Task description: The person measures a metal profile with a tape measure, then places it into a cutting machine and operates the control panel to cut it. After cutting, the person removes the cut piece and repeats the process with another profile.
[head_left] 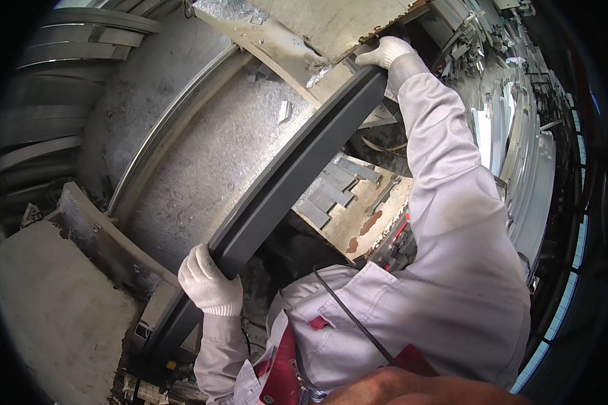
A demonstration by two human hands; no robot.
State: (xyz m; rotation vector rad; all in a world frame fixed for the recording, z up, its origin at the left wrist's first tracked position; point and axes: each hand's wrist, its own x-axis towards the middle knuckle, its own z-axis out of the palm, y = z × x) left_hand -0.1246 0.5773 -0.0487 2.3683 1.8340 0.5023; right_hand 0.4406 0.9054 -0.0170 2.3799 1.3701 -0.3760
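A long dark grey metal profile (pixel 297 162) with a groove along it runs slantwise from the lower left to the upper right in front of me. My left hand (pixel 211 282), in a white knit glove, is closed over the profile toward its lower left part. My right hand (pixel 388 51), gloved the same way, is closed around the upper right end, its fingers partly hidden behind the edge. Beyond my left hand the profile continues down beside a pale machine block (pixel 61 317).
A worn stand (pixel 348 239) beside me holds several flat metal pieces (pixel 327 192) and an open-ended wrench (pixel 383 196). A shiny curved-looking rail (pixel 165 125) crosses the far side. Offcuts (pixel 463 47) and long pale profiles (pixel 520 162) lie at right. A pale metal housing (pixel 338 27) stands at the top.
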